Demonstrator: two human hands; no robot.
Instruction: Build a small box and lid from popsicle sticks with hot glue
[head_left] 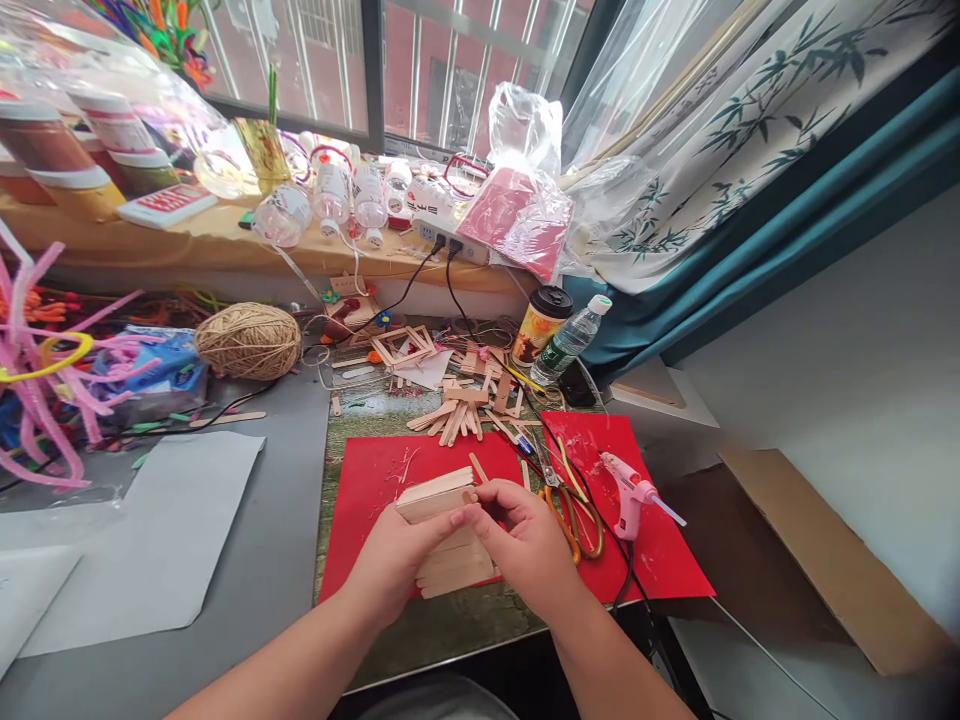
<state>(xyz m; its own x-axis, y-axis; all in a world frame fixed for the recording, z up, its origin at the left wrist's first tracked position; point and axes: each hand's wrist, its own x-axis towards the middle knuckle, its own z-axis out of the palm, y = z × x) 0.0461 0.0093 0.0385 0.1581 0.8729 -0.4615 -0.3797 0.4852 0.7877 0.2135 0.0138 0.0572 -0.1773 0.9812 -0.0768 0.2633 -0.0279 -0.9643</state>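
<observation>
A small box-like piece built of wooden craft sticks [454,565] is held between my two hands above a red sheet [367,480]. My left hand [401,550] is wrapped round its left side, thumb across the front. At its right upper corner, my right hand [529,545] is closed with bent fingers on a short craft stick [470,496] at the piece's edge; its fingertips are partly hidden. Right of my right hand lie scissors [574,515] with orange-brown handles. Farther right, a pink hot glue gun [628,492] rests on another red sheet [675,570].
Loose craft sticks [457,415] are heaped behind the red sheets. A water bottle [570,340] and a paper cup [541,325] stand at the back right. Black cords run past the scissors. A twine ball [249,341] and pink pipe cleaners [37,370] lie left.
</observation>
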